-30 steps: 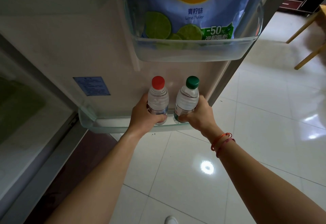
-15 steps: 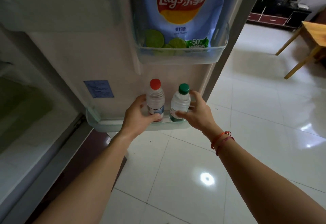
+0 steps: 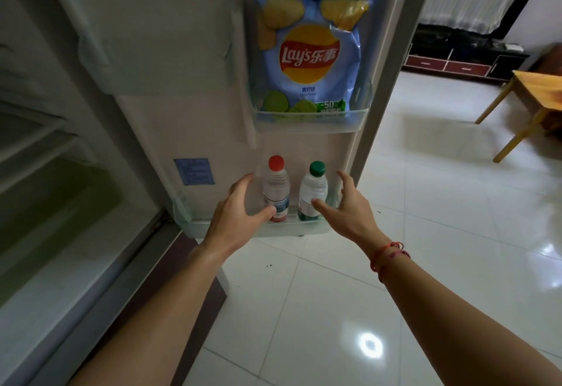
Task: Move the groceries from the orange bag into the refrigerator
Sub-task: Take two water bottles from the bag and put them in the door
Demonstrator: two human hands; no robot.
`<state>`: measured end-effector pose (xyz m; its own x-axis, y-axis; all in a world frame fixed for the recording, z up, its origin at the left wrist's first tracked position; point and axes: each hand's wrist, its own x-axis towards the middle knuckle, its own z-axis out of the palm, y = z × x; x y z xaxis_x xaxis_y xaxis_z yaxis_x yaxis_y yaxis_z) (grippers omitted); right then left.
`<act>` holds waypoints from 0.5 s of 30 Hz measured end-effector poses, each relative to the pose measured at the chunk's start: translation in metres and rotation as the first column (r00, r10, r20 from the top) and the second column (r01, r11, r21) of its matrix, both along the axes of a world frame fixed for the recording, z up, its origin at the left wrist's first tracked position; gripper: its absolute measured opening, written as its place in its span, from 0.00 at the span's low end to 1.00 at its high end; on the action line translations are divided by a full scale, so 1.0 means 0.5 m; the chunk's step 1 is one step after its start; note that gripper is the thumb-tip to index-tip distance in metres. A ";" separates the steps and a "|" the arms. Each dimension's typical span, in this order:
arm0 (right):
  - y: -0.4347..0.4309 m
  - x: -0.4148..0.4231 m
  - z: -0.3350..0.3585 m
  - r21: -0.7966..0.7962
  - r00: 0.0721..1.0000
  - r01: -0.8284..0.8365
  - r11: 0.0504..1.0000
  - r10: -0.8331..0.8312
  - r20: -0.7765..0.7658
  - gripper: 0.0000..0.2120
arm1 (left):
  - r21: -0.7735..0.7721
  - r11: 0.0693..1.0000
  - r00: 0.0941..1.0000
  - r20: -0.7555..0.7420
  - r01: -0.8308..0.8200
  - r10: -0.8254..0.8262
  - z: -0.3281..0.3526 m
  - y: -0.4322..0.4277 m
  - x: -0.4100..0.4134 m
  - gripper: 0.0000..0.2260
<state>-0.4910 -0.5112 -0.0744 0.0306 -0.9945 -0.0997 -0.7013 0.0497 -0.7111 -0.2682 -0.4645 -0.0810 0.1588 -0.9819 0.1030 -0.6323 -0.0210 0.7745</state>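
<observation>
Head view: red-capped bottle (image 3: 276, 192) and green-capped bottle (image 3: 313, 192) upright in lower door shelf (image 3: 292, 229). Left hand (image 3: 235, 212) and right hand (image 3: 346, 207) spread, gripping nothing. Placing step apparently done; next, back to the unseen orange bag.

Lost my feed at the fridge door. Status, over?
Left hand open beside the red-capped bottle. Right hand open by the green-capped bottle. Both bottles upright in the lower door shelf. Nothing in the way.

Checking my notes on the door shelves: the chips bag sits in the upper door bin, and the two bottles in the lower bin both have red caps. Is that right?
Not quite. In the head view, only the left bottle has a red cap; the right bottle has a green one. The chips bag is in the upper door bin, and both bottles stand in the lower bin.
</observation>
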 end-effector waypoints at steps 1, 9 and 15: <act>0.011 -0.003 0.012 -0.018 1.000 -0.009 1.000 0.009 -0.028 0.45 | -0.015 1.000 0.999 0.034 0.005 -0.005 0.013 0.011 -0.001 0.35; 0.098 -0.024 0.085 -0.160 0.955 -0.161 0.974 0.113 -0.274 0.38 | -0.135 0.988 0.949 0.314 0.073 -0.027 0.087 0.091 0.010 0.35; 0.149 -0.017 0.118 -0.269 0.868 -0.248 0.931 0.090 -0.489 0.37 | -0.209 0.975 0.835 0.549 0.081 0.048 0.104 0.141 0.024 0.39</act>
